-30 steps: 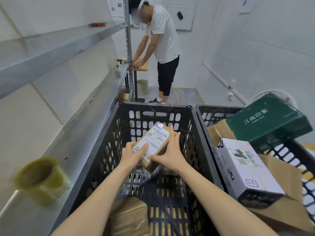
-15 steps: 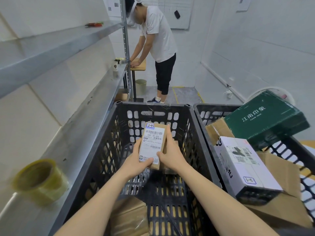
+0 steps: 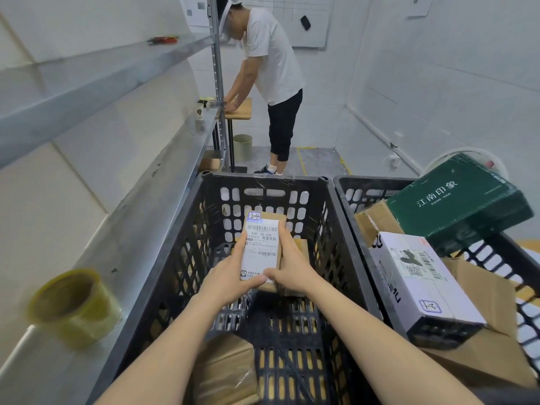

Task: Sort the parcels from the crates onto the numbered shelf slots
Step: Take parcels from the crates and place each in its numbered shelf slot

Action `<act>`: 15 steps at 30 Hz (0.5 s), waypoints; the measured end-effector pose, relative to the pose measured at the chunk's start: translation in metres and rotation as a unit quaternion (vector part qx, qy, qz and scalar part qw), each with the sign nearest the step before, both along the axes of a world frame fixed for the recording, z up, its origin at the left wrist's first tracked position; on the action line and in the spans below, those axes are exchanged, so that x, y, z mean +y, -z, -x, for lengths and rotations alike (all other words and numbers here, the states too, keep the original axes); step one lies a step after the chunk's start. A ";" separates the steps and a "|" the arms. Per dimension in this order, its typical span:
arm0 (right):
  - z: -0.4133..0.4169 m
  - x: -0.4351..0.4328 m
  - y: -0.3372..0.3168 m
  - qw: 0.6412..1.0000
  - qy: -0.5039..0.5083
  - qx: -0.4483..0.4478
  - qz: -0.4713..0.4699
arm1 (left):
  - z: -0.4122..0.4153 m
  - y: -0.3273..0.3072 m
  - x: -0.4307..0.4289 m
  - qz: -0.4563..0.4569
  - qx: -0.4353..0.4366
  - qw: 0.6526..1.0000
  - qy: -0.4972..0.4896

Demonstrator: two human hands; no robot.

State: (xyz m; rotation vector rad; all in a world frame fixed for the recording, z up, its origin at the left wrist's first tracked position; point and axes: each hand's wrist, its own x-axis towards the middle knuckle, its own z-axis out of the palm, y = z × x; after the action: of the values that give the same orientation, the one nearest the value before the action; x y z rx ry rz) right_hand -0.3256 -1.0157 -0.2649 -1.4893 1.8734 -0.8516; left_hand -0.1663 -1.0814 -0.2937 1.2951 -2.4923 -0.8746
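A small brown parcel [image 3: 262, 247] with a white shipping label and a handwritten "24" tag is held upright over the left black crate [image 3: 181, 258]. My left hand [image 3: 230, 276] grips its left side and bottom. My right hand [image 3: 292, 267] grips its right edge, the thumb across the label's bottom corner. More brown parcels [image 3: 225, 369] lie at the crate's bottom. The right black crate [image 3: 344, 200] holds a white box [image 3: 420, 285], a green box [image 3: 458, 203] and cardboard parcels [image 3: 491, 317].
Metal shelves [image 3: 122, 229] run along the left wall. A roll of yellow tape [image 3: 73, 305] sits on the lower shelf, and a paper cup [image 3: 199, 111] stands further along it. A person in a white shirt [image 3: 271, 62] bends over a small wooden table [image 3: 242, 109] ahead, a bin [image 3: 242, 146] beneath it.
The parcel has turned from a tilt to upright, label facing me. Both hands shifted their hold lower round its base.
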 end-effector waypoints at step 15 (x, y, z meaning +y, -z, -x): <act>0.000 0.006 -0.003 0.999 -0.022 0.011 -0.026 | 0.001 0.000 0.002 -0.070 0.042 0.996 0.029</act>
State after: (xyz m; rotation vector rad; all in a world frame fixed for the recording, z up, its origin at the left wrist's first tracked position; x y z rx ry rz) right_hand -0.3254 -1.0101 -0.2623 -1.5079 1.8578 -0.7639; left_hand -0.1677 -1.0796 -0.2934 1.2038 -2.4536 -1.1113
